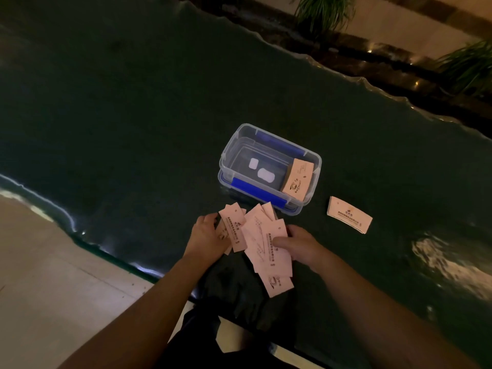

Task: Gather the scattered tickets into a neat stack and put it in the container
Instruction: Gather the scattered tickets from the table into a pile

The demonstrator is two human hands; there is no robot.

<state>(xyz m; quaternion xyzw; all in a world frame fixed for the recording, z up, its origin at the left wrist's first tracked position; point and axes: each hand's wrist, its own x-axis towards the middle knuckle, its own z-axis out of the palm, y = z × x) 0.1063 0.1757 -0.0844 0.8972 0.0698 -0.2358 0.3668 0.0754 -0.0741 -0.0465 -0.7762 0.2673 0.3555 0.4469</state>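
Several pale pink tickets (262, 241) lie fanned and overlapping near the front edge of a dark green table (133, 115). My left hand (206, 237) grips the left part of the bunch. My right hand (296, 245) presses its thumb on the right part. Just beyond them stands a clear plastic container (231, 153) with blue clips, lid off. One neat ticket stack (296, 179) leans inside it at the right end. Another neat stack (348, 218) lies on the table to the right of the container.
Two white stickers show on the container's floor. The table has a wavy glossy edge; pale floor lies to the left below it. Potted plants (322, 12) and a dark ledge stand beyond the far edge. A bright reflection marks the table at right.
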